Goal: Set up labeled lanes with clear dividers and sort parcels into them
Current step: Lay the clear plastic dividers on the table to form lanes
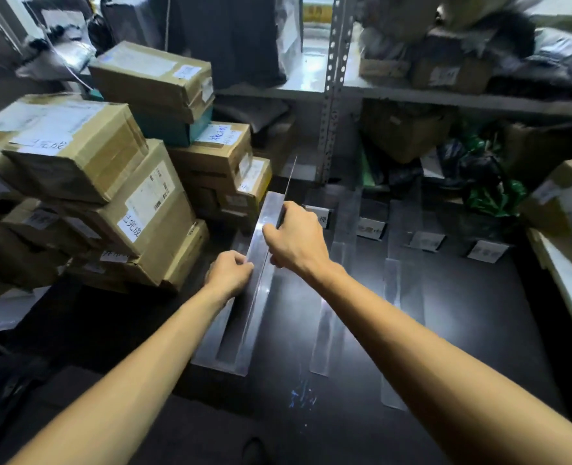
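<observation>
Clear divider point(241, 347): long see-through strip w/ flat base and upright fin, glare along the fin. Long axis runs near–far on the dark bench point(479, 330), far end angled slightly right. Left hand point(229, 270) pinches the base's left edge approx. mid-length; right hand point(296, 241), just beyond and to the right, grips the fin's top edge. Hands near each other but apart. Two more dividers point(329, 317) lie parallel at right; paper labels point(371, 228) stand far; cardboard parcels point(76, 152) are stacked left.
</observation>
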### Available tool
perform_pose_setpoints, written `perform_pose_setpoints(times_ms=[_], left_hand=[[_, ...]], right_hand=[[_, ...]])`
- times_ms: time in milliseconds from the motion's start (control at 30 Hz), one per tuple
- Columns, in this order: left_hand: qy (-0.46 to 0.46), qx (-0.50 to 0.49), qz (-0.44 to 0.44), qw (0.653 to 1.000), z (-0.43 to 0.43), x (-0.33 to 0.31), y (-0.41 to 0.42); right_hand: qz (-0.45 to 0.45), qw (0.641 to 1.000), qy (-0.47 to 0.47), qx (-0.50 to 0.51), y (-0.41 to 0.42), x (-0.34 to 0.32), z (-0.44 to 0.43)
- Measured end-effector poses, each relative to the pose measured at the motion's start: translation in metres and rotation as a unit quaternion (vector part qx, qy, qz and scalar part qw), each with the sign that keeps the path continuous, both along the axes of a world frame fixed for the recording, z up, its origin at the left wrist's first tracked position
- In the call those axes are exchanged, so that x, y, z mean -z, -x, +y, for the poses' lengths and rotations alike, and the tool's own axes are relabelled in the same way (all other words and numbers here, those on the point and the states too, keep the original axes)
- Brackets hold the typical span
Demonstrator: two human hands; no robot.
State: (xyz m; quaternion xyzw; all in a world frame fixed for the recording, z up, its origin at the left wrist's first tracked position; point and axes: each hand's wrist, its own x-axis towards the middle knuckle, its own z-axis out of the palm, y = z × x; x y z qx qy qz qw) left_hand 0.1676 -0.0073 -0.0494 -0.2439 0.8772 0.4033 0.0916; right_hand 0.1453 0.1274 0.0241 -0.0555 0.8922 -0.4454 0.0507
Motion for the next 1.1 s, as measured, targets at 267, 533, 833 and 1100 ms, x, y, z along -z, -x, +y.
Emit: perform_pose_setpoints(times_ms=[267, 533, 833, 1100], left_hand=[[-0.028, 0.091, 0.007, 0.995, 0.142, -0.018, 0.004], [-0.043, 0.184, 0.005, 0.982, 0.262, -0.029, 0.035], [-0.092, 0.248, 0.067, 0.962, 0.359, -0.018, 0.106], [-0.097, 0.348, -0.019, 0.932, 0.435, 0.037, 0.135]], right_hand=[[0.026, 0.996, -0.025, 0.082, -0.006, -0.017, 0.135], [0.046, 0.985, -0.056, 0.153, 0.010, -0.022, 0.245], [0.044, 0.971, -0.099, 0.215, 0.062, -0.006, 0.352], [-0.015, 0.967, -0.117, 0.227, 0.107, 0.047, 0.408]])
